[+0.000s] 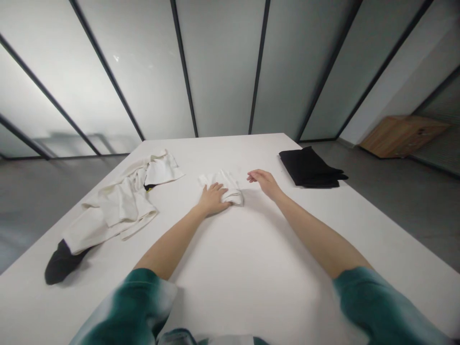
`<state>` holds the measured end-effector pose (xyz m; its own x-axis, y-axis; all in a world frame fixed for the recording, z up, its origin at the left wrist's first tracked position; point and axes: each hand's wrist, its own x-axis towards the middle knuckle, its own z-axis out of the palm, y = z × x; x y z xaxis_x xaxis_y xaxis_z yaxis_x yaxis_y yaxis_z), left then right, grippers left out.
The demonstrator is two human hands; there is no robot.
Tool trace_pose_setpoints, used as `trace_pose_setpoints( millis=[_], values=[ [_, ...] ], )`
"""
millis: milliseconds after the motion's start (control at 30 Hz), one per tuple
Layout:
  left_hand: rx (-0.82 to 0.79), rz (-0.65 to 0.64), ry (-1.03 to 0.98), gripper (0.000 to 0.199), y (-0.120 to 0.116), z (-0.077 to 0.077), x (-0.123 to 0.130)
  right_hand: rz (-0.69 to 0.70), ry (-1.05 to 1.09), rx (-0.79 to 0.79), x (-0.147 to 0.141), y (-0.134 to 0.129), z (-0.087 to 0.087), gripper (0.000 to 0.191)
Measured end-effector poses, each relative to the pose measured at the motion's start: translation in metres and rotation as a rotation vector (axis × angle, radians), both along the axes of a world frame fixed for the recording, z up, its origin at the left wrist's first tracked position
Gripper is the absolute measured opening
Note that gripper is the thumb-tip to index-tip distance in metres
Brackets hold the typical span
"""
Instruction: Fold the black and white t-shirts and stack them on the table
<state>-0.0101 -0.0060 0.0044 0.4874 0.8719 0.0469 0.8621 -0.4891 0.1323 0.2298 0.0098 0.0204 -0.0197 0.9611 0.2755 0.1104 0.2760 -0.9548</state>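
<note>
A small white cloth item, folded into a compact bundle, lies mid-table; its exact kind is hard to make out. My left hand rests flat on its near left part with the fingers spread. To the right of the bundle, apart from it, my right hand hovers over the table. Its fingers are loosely bent and point left, with nothing visible in them.
On the left of the white table lies a heap of crumpled white garments. A black cloth piece sticks out at its near end. Folded black fabric sits at the right. Beyond stand frosted glass panels and a wooden cabinet.
</note>
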Motion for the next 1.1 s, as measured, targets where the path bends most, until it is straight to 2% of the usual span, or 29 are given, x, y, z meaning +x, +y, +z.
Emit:
trace_pose_setpoints(
  millis=[100, 200, 367, 600, 833, 900, 1000, 1033, 1100],
  values=[
    [0.008, -0.029, -0.011, 0.059, 0.002, -0.003, -0.005, -0.093, -0.188, -0.025, -0.003, 0.002, -0.027, 0.021],
    [0.022, -0.036, -0.032, 0.061, 0.002, -0.005, -0.006, -0.093, -0.330, -0.046, -0.004, 0.001, -0.042, 0.014],
    [-0.017, -0.031, -0.103, 0.048, 0.002, -0.005, -0.007, -0.080, -0.443, 0.000, -0.003, 0.000, -0.044, 0.014],
    [0.003, -0.029, -0.126, 0.049, 0.003, -0.005, -0.008, -0.059, -0.618, 0.069, -0.002, 0.003, -0.048, 0.018],
    [0.014, -0.067, -0.172, 0.045, 0.002, -0.011, -0.009, -0.030, -0.706, 0.105, -0.001, 0.003, -0.048, 0.017],
    [0.009, -0.063, -0.244, 0.048, 0.003, -0.004, -0.006, -0.015, -0.731, 0.115, -0.002, 0.002, -0.048, 0.017],
    [-0.021, -0.112, -0.527, 0.047, -0.003, 0.025, -0.005, -0.017, -0.752, 0.112, -0.003, 0.001, -0.047, 0.017],
    [-0.058, -0.171, -0.658, 0.045, -0.009, 0.038, -0.009, -0.022, -0.752, 0.109, -0.003, 0.001, -0.048, 0.017],
    [-0.210, -0.387, -0.872, 0.046, -0.028, 0.061, -0.025, -0.035, -0.748, 0.105, -0.004, 0.001, -0.048, 0.017]
  ],
)
